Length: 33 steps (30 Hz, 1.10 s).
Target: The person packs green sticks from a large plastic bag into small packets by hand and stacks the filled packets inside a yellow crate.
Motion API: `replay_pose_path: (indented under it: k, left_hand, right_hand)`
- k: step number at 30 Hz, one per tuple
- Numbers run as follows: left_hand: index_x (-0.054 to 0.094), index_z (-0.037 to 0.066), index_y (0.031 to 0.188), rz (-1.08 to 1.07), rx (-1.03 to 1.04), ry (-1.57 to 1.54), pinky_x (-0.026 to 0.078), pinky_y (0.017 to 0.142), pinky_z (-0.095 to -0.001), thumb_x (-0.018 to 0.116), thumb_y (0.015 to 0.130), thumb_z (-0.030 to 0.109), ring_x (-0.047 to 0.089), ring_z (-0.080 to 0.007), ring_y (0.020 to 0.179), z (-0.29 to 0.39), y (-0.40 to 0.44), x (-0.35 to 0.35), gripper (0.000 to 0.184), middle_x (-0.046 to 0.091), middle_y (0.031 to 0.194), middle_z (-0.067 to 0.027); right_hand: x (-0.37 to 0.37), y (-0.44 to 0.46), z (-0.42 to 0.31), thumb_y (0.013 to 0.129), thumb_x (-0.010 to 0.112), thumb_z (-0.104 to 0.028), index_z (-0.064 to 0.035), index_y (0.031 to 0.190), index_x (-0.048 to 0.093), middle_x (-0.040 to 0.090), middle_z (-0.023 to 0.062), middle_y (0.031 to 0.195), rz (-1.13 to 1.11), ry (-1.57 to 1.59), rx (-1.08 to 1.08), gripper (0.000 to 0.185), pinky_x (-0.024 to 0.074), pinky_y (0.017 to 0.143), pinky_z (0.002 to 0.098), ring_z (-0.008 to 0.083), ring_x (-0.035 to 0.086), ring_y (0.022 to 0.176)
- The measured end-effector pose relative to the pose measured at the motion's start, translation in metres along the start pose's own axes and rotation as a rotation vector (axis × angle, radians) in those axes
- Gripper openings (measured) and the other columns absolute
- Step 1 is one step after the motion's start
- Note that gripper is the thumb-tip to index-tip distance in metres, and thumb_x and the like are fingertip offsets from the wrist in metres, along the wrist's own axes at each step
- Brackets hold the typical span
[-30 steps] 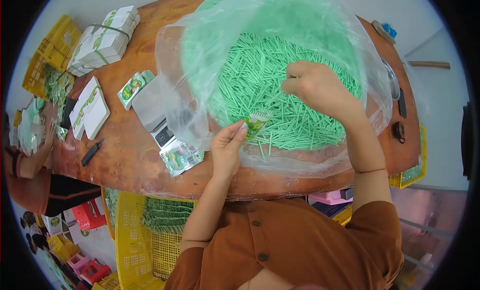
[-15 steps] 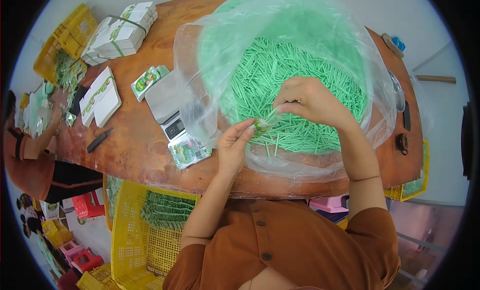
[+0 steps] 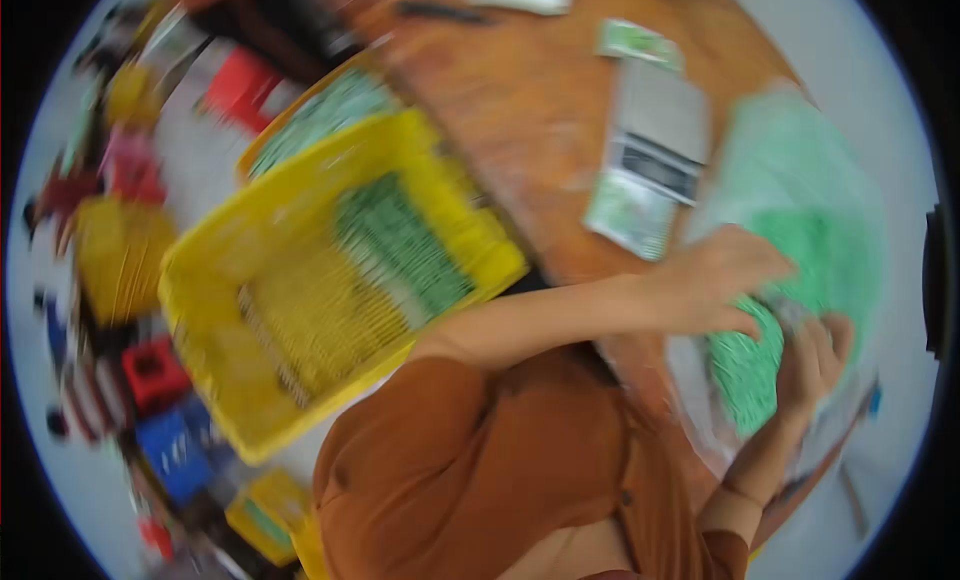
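Motion blurs the view. My left hand (image 3: pixel 728 280) reaches over the clear plastic bag (image 3: pixel 700 420), its thumb and fingers apart and curved above the thin green sticks (image 3: pixel 748 375). My right hand (image 3: pixel 812 365) is close by at the bag's far side, with fingers bent; the smear hides whether they hold anything. A small pale patch shows between the hands, too blurred to name. Near my left wrist, a green-and-white packet (image 3: pixel 630 215) lies against the digital scale (image 3: pixel 660 115).
A yellow crate (image 3: pixel 300 310) beside the table (image 3: pixel 530 150) holds rows of green packets (image 3: pixel 405 245). Another crate of packets (image 3: pixel 325 120) stands behind it. A dark cutter-like tool (image 3: pixel 443 12) and another green-and-white packet (image 3: pixel 640 45) lie on the table. Stools and people are at left.
The view has swung left and down, bringing the yellow crate to the middle. My left hand held a small packet with my right hand at its opening; now the hands are apart.
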<state>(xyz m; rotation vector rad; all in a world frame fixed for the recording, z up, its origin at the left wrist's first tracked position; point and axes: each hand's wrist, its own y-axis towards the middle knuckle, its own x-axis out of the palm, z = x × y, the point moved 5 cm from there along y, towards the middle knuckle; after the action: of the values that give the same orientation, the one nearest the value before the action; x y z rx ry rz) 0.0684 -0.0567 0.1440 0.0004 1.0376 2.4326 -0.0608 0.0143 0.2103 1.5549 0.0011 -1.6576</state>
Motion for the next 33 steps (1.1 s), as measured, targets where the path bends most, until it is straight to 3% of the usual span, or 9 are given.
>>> replay_pose_path:
  k: [2, 4, 5, 7, 8, 10, 12, 26, 33]
  left_hand:
    - [0.060, 0.008, 0.104, -0.106, 0.058, 0.302, 0.047, 0.079, -0.0329, 0.061, 0.066, 0.005, 0.059, -0.0234, 0.094, 0.010, -0.025, -0.035, 0.038, 0.062, 0.101, -0.0085]
    - [0.061, 0.010, 0.094, -0.107, 0.025, 0.418, 0.048, 0.072, -0.0331, 0.059, 0.060, 0.004, 0.060, -0.0235, 0.087, 0.015, -0.061, -0.081, 0.035, 0.062, 0.093, -0.0068]
    - [0.063, 0.010, 0.091, 0.076, 0.073, 0.549, 0.049, 0.068, -0.0315, 0.059, 0.060, 0.002, 0.060, -0.0243, 0.083, 0.007, -0.088, -0.119, 0.032, 0.062, 0.089, -0.0060]
    - [0.066, 0.010, 0.091, 0.248, -0.206, 0.834, 0.049, 0.070, -0.0325, 0.060, 0.064, -0.001, 0.059, -0.0249, 0.082, -0.020, -0.154, -0.220, 0.030, 0.063, 0.087, -0.0065]
    - [0.067, 0.011, 0.091, 0.345, -0.354, 1.072, 0.047, 0.071, -0.0335, 0.060, 0.066, -0.003, 0.058, -0.0244, 0.080, -0.043, -0.205, -0.268, 0.029, 0.063, 0.086, -0.0076]
    - [0.066, 0.009, 0.088, 0.603, -0.327, 1.306, 0.046, 0.071, -0.0327, 0.058, 0.067, -0.007, 0.057, -0.0252, 0.077, -0.065, -0.292, -0.350, 0.028, 0.062, 0.085, -0.0076]
    - [0.064, 0.007, 0.084, 0.603, -0.544, 1.445, 0.045, 0.072, -0.0350, 0.058, 0.067, -0.007, 0.055, -0.0277, 0.081, -0.083, -0.346, -0.388, 0.022, 0.061, 0.084, -0.0087]
    - [0.056, 0.009, 0.069, 0.307, -0.698, 1.774, 0.045, 0.056, -0.0335, 0.064, 0.070, 0.003, 0.053, -0.0240, 0.067, -0.194, -0.440, -0.380, 0.010, 0.057, 0.073, -0.0056]
    - [0.066, 0.001, 0.083, 0.638, -0.828, 1.461, 0.049, 0.067, -0.0335, 0.063, 0.075, 0.004, 0.060, -0.0283, 0.072, -0.204, -0.458, -0.392, 0.009, 0.064, 0.085, -0.0115]
  right_hand:
    - [0.012, 0.038, -0.046, 0.056, 0.064, -0.003, 0.0008, 0.074, 0.057, 0.061, 0.0122, 0.078, -0.001, 0.193, -0.239, 0.020, 0.0393, 0.056, 0.0386, 0.0280, 0.052, 0.068]
    - [0.025, 0.056, -0.056, 0.059, 0.063, -0.003, 0.0011, 0.078, 0.056, 0.061, 0.0145, 0.080, 0.046, 0.441, -0.250, 0.020, 0.0396, 0.057, 0.0396, 0.0285, 0.052, 0.068]
    - [0.029, 0.062, -0.057, 0.063, 0.062, -0.003, 0.0014, 0.082, 0.056, 0.061, 0.0168, 0.081, 0.075, 0.634, -0.231, 0.021, 0.0399, 0.059, 0.0406, 0.0290, 0.051, 0.068]
    - [0.045, 0.046, -0.040, 0.068, 0.058, -0.001, 0.0022, 0.092, 0.055, 0.061, 0.0205, 0.082, 0.068, 0.636, -0.224, 0.024, 0.0403, 0.061, 0.0431, 0.0305, 0.052, 0.067]
    - [0.059, 0.037, -0.028, 0.069, 0.057, 0.001, 0.0028, 0.092, 0.055, 0.060, 0.0208, 0.081, 0.051, 0.647, -0.060, 0.023, 0.0405, 0.061, 0.0426, 0.0313, 0.052, 0.067]
    - [0.087, 0.030, -0.026, 0.070, 0.055, 0.006, 0.0038, 0.088, 0.056, 0.060, 0.0185, 0.078, -0.027, 0.695, 0.221, 0.018, 0.0412, 0.062, 0.0398, 0.0317, 0.052, 0.066]
    - [0.105, 0.031, -0.041, 0.069, 0.056, 0.007, 0.0034, 0.086, 0.057, 0.060, 0.0172, 0.078, -0.128, 0.686, 0.211, 0.018, 0.0413, 0.062, 0.0384, 0.0305, 0.052, 0.067]
    - [0.139, 0.017, -0.072, 0.068, 0.060, 0.006, 0.0013, 0.079, 0.059, 0.059, 0.0122, 0.074, -0.406, 0.563, 0.320, 0.012, 0.0408, 0.058, 0.0344, 0.0274, 0.052, 0.064]
    - [0.149, 0.012, -0.073, 0.070, 0.060, 0.003, 0.0008, 0.079, 0.058, 0.059, 0.0121, 0.074, -0.477, 0.548, 0.376, 0.009, 0.0415, 0.059, 0.0347, 0.0274, 0.053, 0.065]
